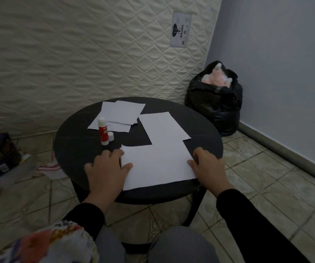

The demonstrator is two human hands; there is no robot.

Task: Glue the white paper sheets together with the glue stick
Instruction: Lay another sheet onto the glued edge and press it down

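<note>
on the round table [73, 149], the nearest paper sheet [156, 166] lies at the front edge, between the left hand [107, 168] on its left edge and the right hand [208, 166] on its right edge. behind it a second sheet [162, 128] overlaps its far side. farther back on the left lies a loose pile of sheets [120, 114]. the glue stick [103, 130] stands upright before that pile, its cap [111, 136] just beside it on the right. a mattress [77, 54] stands behind the table; a bag [215, 103] sits on the floor to the right rear.

On the round black table [73, 149], bare surface lies open at nine o'clock. The upright red-and-white glue stick [103, 130] and its small white cap [111, 136] obstruct the eleven o'clock approach.
</note>
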